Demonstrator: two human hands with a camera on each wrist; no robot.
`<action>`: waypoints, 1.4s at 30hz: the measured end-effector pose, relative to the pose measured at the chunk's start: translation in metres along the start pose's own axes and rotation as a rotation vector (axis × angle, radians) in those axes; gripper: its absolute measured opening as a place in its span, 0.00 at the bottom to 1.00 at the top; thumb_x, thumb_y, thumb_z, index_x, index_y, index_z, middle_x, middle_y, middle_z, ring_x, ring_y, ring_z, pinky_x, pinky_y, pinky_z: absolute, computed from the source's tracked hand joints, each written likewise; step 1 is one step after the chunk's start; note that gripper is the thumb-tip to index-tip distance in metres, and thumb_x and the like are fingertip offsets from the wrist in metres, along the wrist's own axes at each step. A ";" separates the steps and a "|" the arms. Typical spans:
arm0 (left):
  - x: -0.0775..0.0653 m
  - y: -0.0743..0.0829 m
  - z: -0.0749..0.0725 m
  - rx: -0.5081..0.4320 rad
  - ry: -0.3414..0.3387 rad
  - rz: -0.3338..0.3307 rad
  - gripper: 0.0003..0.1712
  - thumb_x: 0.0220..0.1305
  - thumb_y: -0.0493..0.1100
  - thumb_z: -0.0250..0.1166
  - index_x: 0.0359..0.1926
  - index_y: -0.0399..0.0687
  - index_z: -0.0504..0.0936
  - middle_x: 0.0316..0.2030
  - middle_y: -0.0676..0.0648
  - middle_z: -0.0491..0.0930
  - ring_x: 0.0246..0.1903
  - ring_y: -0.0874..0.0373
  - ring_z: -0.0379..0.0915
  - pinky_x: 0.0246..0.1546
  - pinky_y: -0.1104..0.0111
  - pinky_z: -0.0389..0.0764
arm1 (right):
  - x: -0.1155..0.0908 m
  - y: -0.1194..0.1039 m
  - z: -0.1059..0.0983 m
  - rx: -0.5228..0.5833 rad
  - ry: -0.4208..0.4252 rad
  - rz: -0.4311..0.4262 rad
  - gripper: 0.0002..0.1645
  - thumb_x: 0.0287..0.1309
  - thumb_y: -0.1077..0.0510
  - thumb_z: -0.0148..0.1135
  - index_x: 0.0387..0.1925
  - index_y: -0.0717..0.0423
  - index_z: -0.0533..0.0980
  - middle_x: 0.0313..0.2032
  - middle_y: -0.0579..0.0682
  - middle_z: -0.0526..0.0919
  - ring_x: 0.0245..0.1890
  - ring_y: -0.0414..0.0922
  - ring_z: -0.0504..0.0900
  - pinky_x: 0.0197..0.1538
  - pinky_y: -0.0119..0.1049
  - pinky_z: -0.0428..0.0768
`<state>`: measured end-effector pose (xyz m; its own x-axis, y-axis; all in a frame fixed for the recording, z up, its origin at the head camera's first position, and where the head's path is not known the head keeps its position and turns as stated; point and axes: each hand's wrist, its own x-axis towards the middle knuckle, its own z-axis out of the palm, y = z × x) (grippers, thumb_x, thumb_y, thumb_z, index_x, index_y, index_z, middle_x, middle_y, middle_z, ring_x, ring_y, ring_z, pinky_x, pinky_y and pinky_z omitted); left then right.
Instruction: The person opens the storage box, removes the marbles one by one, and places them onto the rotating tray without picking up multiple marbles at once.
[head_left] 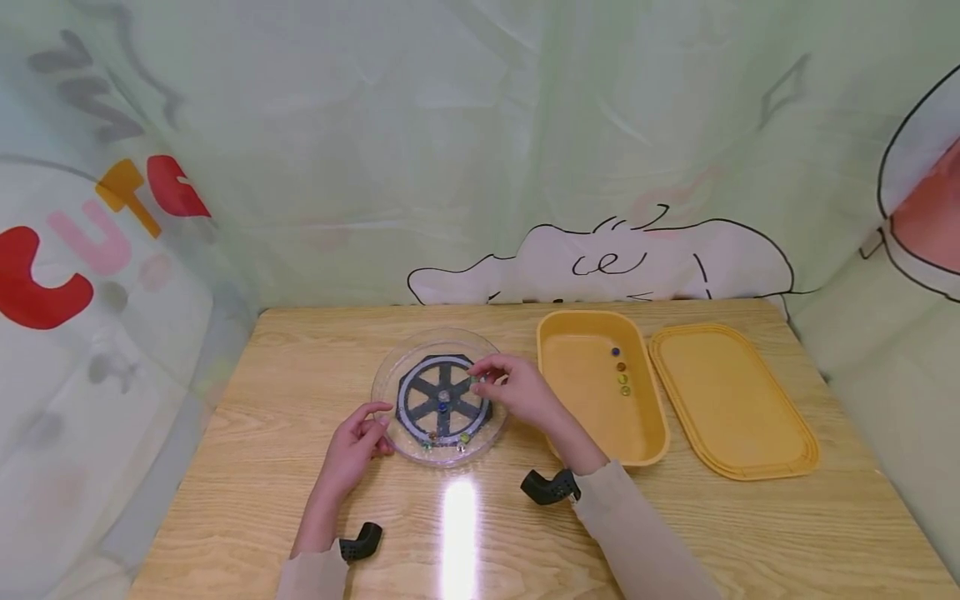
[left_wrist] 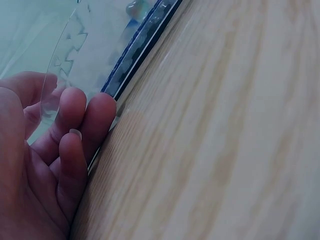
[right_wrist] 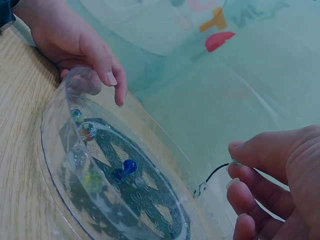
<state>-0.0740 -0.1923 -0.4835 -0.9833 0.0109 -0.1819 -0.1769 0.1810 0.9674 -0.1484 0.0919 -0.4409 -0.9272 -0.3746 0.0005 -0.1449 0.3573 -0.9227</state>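
A small glassy marble (head_left: 474, 381) with a greenish tint sits in the fingertips of the right hand (head_left: 519, 387), pinched between thumb and forefinger. In the head view it is over the right part of a clear round dish (head_left: 447, 338); most of it is hidden by the fingertips. In the right wrist view the other fingers of that hand are loosely bent below the pinch.

The left hand (head_left: 352, 448) is at the opposite side of the dish and holds its wall, with some fingertips over the rim and others bent against the outside.

Inside the dish, a blue marble (head_left: 443, 407) lies near the middle. An orange-brown marble (head_left: 432, 437) and a teal marble (head_left: 427, 446) lie close together towards the near edge, while a yellow-green marble (head_left: 465, 437) and a clear marble (head_left: 461, 448) lie to their right. A dark octagonal figure (head_left: 445, 372) with spokes and a pale ring shows at the floor of the dish.

Just right of the dish stands a deep yellow tray (head_left: 573, 392) with four marbles (head_left: 622, 378) in a loose row. A flat yellow lid (head_left: 735, 404) lies beside it. All rest on a wooden table (head_left: 292, 367), with a printed curtain (head_left: 360, 150) behind.
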 end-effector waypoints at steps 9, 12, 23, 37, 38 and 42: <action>0.000 -0.001 0.000 -0.012 0.002 0.007 0.16 0.74 0.36 0.56 0.59 0.37 0.77 0.23 0.37 0.77 0.26 0.49 0.78 0.34 0.63 0.83 | -0.001 -0.002 0.001 -0.013 -0.010 -0.019 0.11 0.59 0.63 0.69 0.44 0.60 0.83 0.37 0.48 0.83 0.36 0.46 0.76 0.37 0.36 0.76; 0.000 -0.002 0.000 -0.011 0.003 0.010 0.16 0.74 0.36 0.56 0.59 0.37 0.77 0.24 0.37 0.77 0.26 0.48 0.78 0.34 0.63 0.83 | -0.001 -0.001 0.001 -0.019 -0.009 -0.019 0.11 0.59 0.63 0.69 0.44 0.60 0.83 0.37 0.47 0.83 0.36 0.46 0.76 0.37 0.35 0.76; 0.001 -0.003 0.000 -0.005 0.002 0.008 0.15 0.74 0.37 0.56 0.59 0.38 0.77 0.25 0.36 0.78 0.27 0.48 0.78 0.33 0.64 0.83 | -0.001 -0.003 -0.017 -0.055 0.056 0.054 0.12 0.60 0.61 0.70 0.45 0.58 0.84 0.37 0.46 0.84 0.38 0.47 0.76 0.38 0.39 0.76; 0.011 -0.022 -0.002 -0.014 0.014 -0.007 0.15 0.75 0.38 0.57 0.59 0.42 0.77 0.25 0.34 0.77 0.27 0.49 0.78 0.33 0.65 0.83 | -0.007 0.015 -0.085 -0.168 0.229 0.071 0.14 0.61 0.58 0.69 0.47 0.59 0.83 0.41 0.53 0.85 0.42 0.50 0.78 0.37 0.36 0.76; 0.012 -0.026 -0.003 -0.015 0.016 -0.007 0.15 0.75 0.38 0.57 0.59 0.43 0.78 0.25 0.35 0.77 0.26 0.50 0.78 0.33 0.65 0.83 | -0.007 0.018 -0.090 -0.181 0.235 0.075 0.14 0.61 0.59 0.69 0.47 0.60 0.83 0.42 0.54 0.85 0.42 0.50 0.78 0.37 0.36 0.76; 0.014 -0.033 -0.004 -0.014 0.021 0.013 0.15 0.74 0.40 0.58 0.58 0.45 0.79 0.24 0.37 0.77 0.26 0.51 0.78 0.32 0.66 0.82 | -0.002 0.030 -0.109 -0.217 0.251 0.093 0.15 0.62 0.62 0.68 0.48 0.65 0.82 0.42 0.58 0.85 0.41 0.51 0.78 0.37 0.32 0.75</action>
<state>-0.0822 -0.2018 -0.5178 -0.9862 -0.0077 -0.1656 -0.1645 0.1673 0.9721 -0.1880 0.1967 -0.4268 -0.9920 -0.1196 0.0398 -0.1008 0.5635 -0.8200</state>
